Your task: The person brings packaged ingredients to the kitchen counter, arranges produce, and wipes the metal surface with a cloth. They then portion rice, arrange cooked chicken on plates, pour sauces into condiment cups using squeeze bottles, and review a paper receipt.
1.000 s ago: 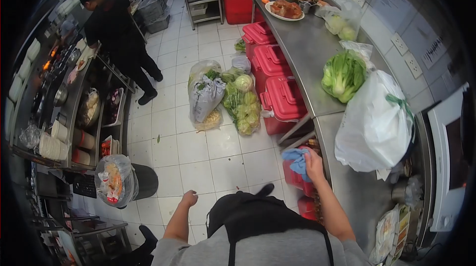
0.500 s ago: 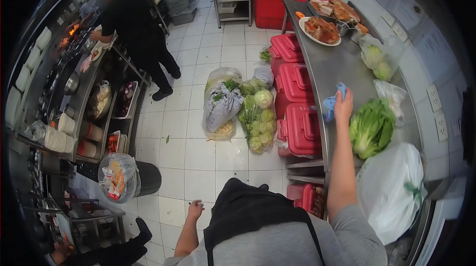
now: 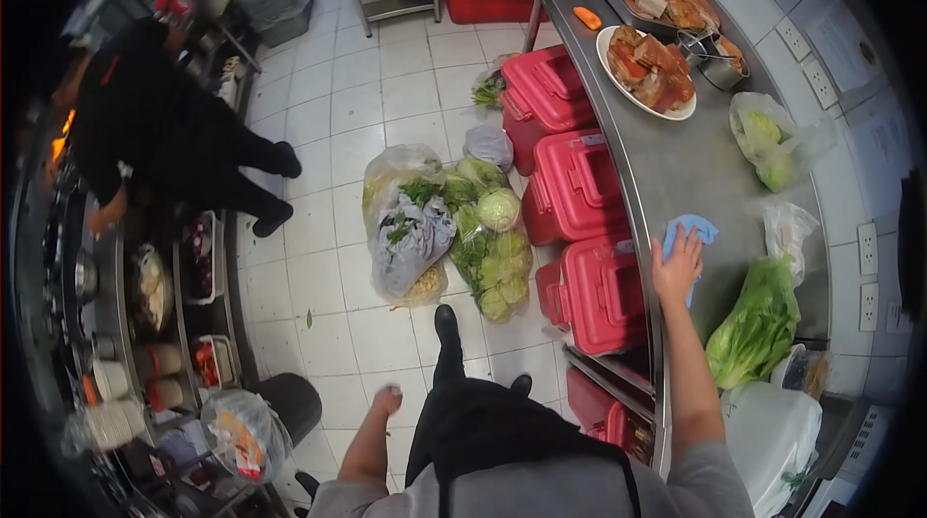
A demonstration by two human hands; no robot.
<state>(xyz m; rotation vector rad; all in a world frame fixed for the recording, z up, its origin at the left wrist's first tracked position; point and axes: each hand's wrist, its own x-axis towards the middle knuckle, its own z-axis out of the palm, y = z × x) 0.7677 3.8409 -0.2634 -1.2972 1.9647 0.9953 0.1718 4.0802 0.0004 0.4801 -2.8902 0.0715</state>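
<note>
My right hand [image 3: 678, 269] lies spread on a blue cloth [image 3: 691, 236], pressing it onto the steel table [image 3: 666, 166]. To the right of the hand are a leafy green lettuce [image 3: 758, 320] and a clear plastic bag [image 3: 789, 228]. Farther along the table sit a white plate of meat [image 3: 649, 74] and a bag of pale green vegetables [image 3: 771, 140]. My left hand [image 3: 388, 399] hangs low over the floor with its fingers curled; too little shows to tell whether it holds anything.
Red lidded bins [image 3: 603, 291] line the table's left side. Bags of vegetables [image 3: 410, 233] lie on the tiled floor ahead. A co-worker in black [image 3: 159, 112] stands at the left counter. A lined trash bin [image 3: 246, 431] is at lower left, a white bag [image 3: 768, 441] at lower right.
My right hand has moved from beside the table onto its top with the cloth, and its fingers have spread. The view has moved forward along the table. The co-worker has leaned toward the stove.
</note>
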